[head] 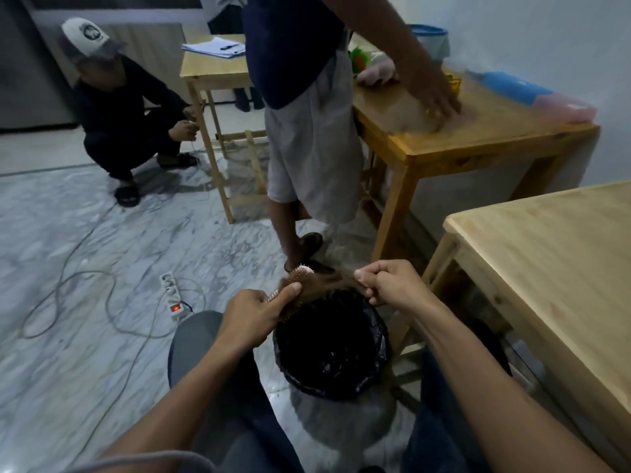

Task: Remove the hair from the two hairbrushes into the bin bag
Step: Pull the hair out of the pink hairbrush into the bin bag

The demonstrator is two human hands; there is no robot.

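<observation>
My left hand (254,312) grips a pink hairbrush (299,274) with pale bristles, held just above the far rim of a bin lined with a black bin bag (379,339). A clump of brown hair (327,283) stretches from the brush to my right hand (392,283), which pinches its other end between thumb and fingers. Both hands hover over the bin, which stands on the floor between my knees. Only one hairbrush is in view.
A pale wooden table (560,268) stands close on the right. A person (307,124) stands just beyond the bin, one hand on a darker table (461,138). Another person (116,110) crouches at the far left. A power strip (172,295) and cables lie on the marble floor.
</observation>
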